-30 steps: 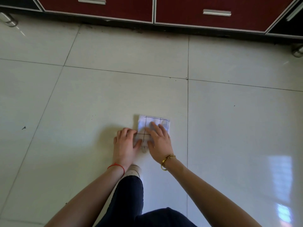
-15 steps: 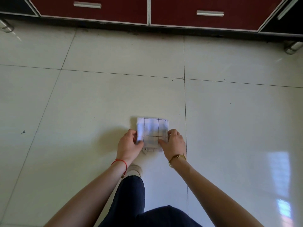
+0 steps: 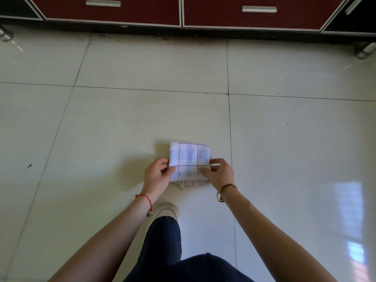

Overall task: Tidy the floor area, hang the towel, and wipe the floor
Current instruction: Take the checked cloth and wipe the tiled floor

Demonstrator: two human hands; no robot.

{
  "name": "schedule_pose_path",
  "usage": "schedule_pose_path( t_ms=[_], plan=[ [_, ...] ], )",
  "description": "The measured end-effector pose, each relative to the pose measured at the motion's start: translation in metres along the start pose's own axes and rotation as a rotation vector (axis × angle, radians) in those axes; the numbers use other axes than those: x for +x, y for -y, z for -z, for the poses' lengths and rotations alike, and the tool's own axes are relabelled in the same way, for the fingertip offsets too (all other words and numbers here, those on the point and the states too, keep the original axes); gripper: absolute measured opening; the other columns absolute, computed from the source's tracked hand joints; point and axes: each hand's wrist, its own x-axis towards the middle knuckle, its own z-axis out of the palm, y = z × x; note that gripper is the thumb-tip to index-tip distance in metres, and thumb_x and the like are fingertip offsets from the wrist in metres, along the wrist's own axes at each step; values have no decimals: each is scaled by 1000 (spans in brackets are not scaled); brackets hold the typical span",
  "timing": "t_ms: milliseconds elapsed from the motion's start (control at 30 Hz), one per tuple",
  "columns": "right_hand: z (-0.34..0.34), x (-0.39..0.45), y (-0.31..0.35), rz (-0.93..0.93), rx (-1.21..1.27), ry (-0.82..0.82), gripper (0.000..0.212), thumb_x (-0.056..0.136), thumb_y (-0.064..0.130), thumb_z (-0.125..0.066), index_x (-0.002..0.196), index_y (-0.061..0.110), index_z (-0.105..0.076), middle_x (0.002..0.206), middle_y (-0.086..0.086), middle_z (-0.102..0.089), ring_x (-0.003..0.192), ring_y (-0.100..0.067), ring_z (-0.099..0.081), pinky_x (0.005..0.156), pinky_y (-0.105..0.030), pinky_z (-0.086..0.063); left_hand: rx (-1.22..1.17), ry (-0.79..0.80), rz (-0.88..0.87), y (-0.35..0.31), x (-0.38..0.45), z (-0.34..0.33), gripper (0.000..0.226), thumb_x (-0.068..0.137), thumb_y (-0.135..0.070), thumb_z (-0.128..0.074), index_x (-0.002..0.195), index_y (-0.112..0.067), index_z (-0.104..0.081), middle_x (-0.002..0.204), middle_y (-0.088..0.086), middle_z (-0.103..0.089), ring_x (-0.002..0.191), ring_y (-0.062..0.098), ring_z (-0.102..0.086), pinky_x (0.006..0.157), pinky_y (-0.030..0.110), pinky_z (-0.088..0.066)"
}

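A folded white towel (image 3: 190, 157) with dark grid lines and faint blue stripes sits over the pale tiled floor (image 3: 101, 129) just ahead of my shoe. My left hand (image 3: 156, 174) pinches its left edge, thumb on top and fingers curled below. On the opposite side my right hand (image 3: 220, 173) grips the right edge the same way. A small white tag hangs from the towel's near edge. Whether the towel rests on the floor or is lifted slightly cannot be told.
Dark red cabinet drawers (image 3: 114, 13) with silver handles run along the far side, above a dark gap. Chrome cabinet feet (image 3: 366, 50) stand at far right and far left. A small dark speck (image 3: 29, 165) lies on the floor at left. My shoe (image 3: 165, 209) is below the towel.
Both hands moved from pressing flat on top of the folded towel to its left and right edges, where they now pinch it. The towel's top face is uncovered.
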Motion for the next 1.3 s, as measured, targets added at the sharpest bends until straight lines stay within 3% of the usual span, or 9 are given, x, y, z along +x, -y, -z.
schedule_pose_path(
  t_ms=[233,433,600,733,900,1033,1100,1167,1300],
  plan=[
    [-2,3,2,1,42,4,25,80,30,-72,100,17,-65,88,3,-69,82,-16,-63,62,-19,-44,-98,36,45,-3,0,3,14,87,-13,-67,100,-12,-62,81,0,-69,68,11,-60,66,23,-43],
    [15,-9,21,-49,433,123,7,88,16,-65,94,15,-66,87,-4,-66,83,-20,-62,76,-35,-56,-310,147,88,-38,-1,13,16,93,-5,-58,108,-9,-57,83,-1,-67,73,10,-59,61,13,-45],
    [52,-45,81,-84,678,224,15,90,9,-61,104,5,-67,91,-6,-68,81,-18,-64,71,-29,-54,-479,221,106,-102,-19,50,23,93,-7,-59,115,-15,-60,96,5,-72,87,19,-60,79,33,-45],
    [96,-97,153,-67,761,231,18,91,5,-59,107,4,-67,92,-6,-69,81,-17,-67,72,-30,-56,-504,264,91,-185,-45,102,31,87,-17,-64,116,-25,-63,99,4,-73,91,20,-60,83,35,-45],
    [166,-179,258,-15,757,212,17,89,4,-60,104,6,-66,90,-4,-67,80,-16,-63,70,-28,-53,-489,278,55,-314,-97,177,29,94,-9,-57,120,-23,-61,94,-5,-73,84,10,-64,73,22,-48],
    [235,-252,353,22,746,198,14,90,4,-59,101,7,-66,83,0,-67,75,-15,-64,66,-26,-53,-400,271,-25,-424,-145,241,27,95,-18,-58,118,-30,-60,102,3,-73,96,18,-65,84,32,-49],
    [268,-288,399,41,736,199,13,90,4,-58,101,8,-66,83,-1,-68,75,-16,-64,66,-27,-54,-400,266,-36,-477,-169,271,27,94,-19,-60,117,-33,-60,104,3,-73,100,19,-66,82,28,-52],
    [299,-323,445,67,723,197,13,91,6,-58,101,10,-66,84,-2,-70,78,-18,-66,70,-32,-55,-417,283,-54,-530,-191,302,28,94,-16,-60,118,-31,-58,106,-1,-73,101,16,-67,77,21,-51],
    [350,-384,523,104,677,166,12,91,7,-58,100,12,-65,86,-2,-71,82,-20,-65,80,-39,-53,-417,322,-86,-615,-230,357,34,95,-17,-59,128,-22,-53,111,-1,-72,104,14,-67,82,24,-52]
  ],
)
